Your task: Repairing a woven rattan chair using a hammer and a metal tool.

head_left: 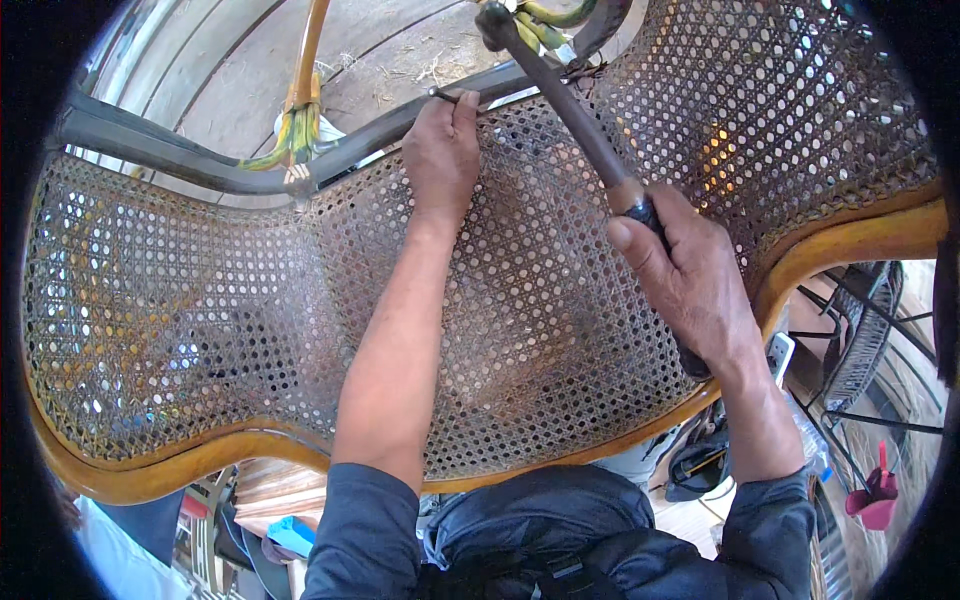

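Right hand (692, 275), right of centre, has its fingers wrapped round the grip of a hammer (585, 130), its head at top centre; left hand (440, 160), upper centre, fingers clamped on a thin metal rod (441, 94) by the dark rail (150, 145) edging the woven cane panel (510, 280), mid-frame

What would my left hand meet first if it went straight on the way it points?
Most likely the dark rail on the far edge of the cane panel; your left hand looks almost against it, but depth is unclear.
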### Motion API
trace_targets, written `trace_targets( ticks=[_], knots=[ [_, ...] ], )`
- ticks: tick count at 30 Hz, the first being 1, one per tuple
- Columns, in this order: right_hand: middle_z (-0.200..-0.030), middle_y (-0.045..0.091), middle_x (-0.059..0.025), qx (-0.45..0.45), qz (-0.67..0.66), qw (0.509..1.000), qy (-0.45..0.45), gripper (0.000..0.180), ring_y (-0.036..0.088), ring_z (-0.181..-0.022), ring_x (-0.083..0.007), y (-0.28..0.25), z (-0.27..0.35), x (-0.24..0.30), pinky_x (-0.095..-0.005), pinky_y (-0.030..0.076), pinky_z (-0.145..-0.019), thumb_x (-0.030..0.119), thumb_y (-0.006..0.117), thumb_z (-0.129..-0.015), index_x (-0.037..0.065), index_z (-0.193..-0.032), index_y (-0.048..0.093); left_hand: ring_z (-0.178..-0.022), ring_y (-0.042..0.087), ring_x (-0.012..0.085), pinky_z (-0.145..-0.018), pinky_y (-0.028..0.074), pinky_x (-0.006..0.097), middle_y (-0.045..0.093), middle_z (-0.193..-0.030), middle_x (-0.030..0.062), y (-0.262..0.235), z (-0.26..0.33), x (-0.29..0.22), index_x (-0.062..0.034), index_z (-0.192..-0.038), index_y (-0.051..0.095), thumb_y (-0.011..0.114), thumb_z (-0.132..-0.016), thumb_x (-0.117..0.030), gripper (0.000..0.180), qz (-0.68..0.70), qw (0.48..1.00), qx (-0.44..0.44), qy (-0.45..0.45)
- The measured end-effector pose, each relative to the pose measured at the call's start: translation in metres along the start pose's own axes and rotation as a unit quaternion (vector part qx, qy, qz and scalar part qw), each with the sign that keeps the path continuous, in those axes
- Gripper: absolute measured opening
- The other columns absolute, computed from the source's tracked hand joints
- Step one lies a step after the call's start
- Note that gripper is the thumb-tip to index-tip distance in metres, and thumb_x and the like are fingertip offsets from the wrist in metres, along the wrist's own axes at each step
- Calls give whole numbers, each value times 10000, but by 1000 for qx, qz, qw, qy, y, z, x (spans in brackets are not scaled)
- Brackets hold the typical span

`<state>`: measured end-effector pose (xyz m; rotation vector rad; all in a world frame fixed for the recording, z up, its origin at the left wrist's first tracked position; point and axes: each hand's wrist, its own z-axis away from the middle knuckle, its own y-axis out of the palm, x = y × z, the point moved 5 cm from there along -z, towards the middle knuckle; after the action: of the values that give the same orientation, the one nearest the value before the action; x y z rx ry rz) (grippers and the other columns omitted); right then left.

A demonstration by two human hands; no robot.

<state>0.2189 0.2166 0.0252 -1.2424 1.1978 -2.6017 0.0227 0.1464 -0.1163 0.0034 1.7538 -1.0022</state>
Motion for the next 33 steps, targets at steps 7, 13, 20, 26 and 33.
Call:
trace_targets(
  ticks=[7,13,20,26,33],
  knots=[
    [-711,563,-220,4,-5,1000,16,336,607,-674,-405,5,-1,-3,-437,463,-565,323,597,-898,-1,-934,516,-685,587,369,-621,449,431,587,-733,183,4,2,3,-9,-778,595,584,-903,-255,275,3,999,-12,43],
    [-721,571,-214,9,-2,1000,-17,332,610,-680,-403,1,-2,13,-436,465,-557,333,594,-897,12,-930,517,-718,583,365,-641,450,437,587,-748,177,5,0,-3,-13,-793,599,574,-904,-252,265,-12,997,-5,80],
    [-727,577,-204,30,76,994,-66,283,604,-671,-400,18,-12,-6,-442,469,-564,301,556,-916,23,-964,534,-751,583,347,-657,459,443,589,-760,171,8,2,-11,-19,-835,612,576,-886,-184,177,-49,983,-17,178],
    [-693,560,-193,-13,-15,998,-57,317,602,-650,-371,2,-3,13,-418,460,-573,325,560,-917,16,-982,533,-684,601,349,-632,466,400,611,-731,180,-13,2,-1,-3,-818,623,589,-898,-243,255,62,993,-2,-99],
    [-658,526,-173,-2,-19,998,-52,381,568,-575,-320,9,-4,0,-390,445,-542,384,552,-922,5,-945,523,-679,606,371,-617,470,395,615,-745,197,-9,2,8,-13,-839,644,595,-899,-266,264,3,1000,-20,-13]
  ],
)
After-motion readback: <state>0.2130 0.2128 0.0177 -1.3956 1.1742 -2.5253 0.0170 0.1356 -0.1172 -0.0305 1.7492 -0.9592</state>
